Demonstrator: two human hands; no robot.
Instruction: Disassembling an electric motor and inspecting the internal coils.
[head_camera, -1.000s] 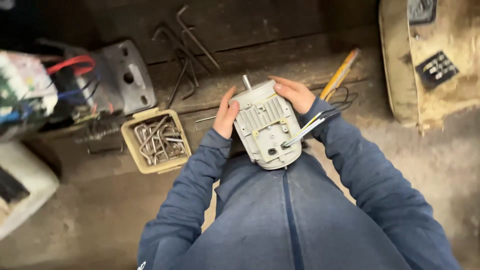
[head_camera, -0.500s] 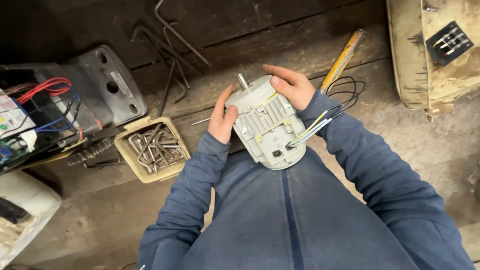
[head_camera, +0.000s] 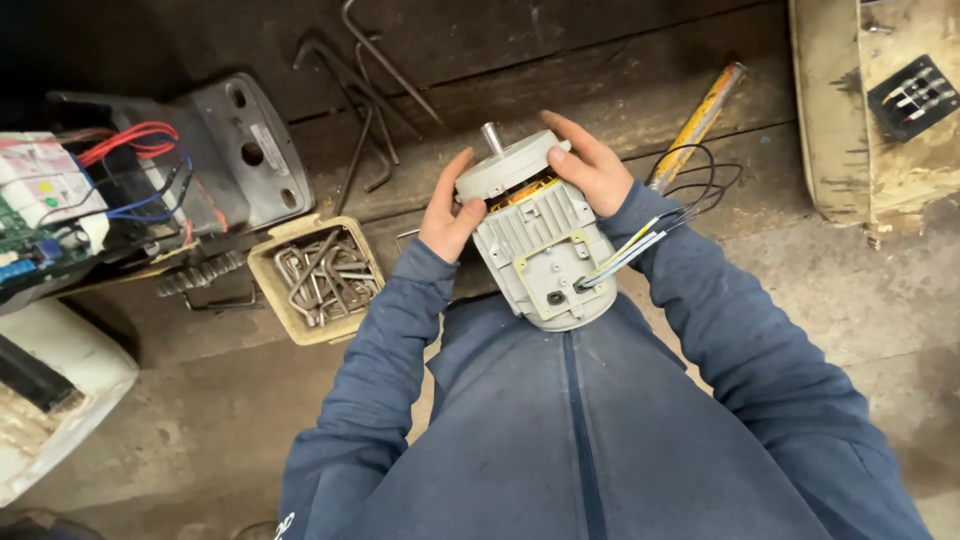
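Dusty concrete floor (head_camera: 200, 420) fills the near part of the view, with dark wooden planks (head_camera: 560, 60) lying across the far side. At centre, a grey electric motor (head_camera: 540, 250) rests against the person's blue sweatshirt (head_camera: 560, 440), its short shaft pointing toward the far side. The round end cover (head_camera: 505, 165) at the shaft end stands slightly apart from the ribbed body, and a yellow-orange part shows in the gap. The left hand (head_camera: 450, 215) grips the left edge of that cover, fingers curled around the rim. The right hand (head_camera: 590, 170) clasps the cover from the right and far side, fingers spread over its top. White, yellow and black wires (head_camera: 640, 245) leave the motor's near right side and trail off to the right. Just beyond the right hand lies a yellow-handled tool (head_camera: 700, 120). Left of the motor, a small tan tray (head_camera: 275, 300) holds bent metal keys (head_camera: 325, 275); more bent metal rods (head_camera: 370, 120) lie on the planks. At far left sits an opened grey housing (head_camera: 245, 150) with red and blue wiring (head_camera: 135, 150). A worn beige casing (head_camera: 830, 130) occupies the far right corner.
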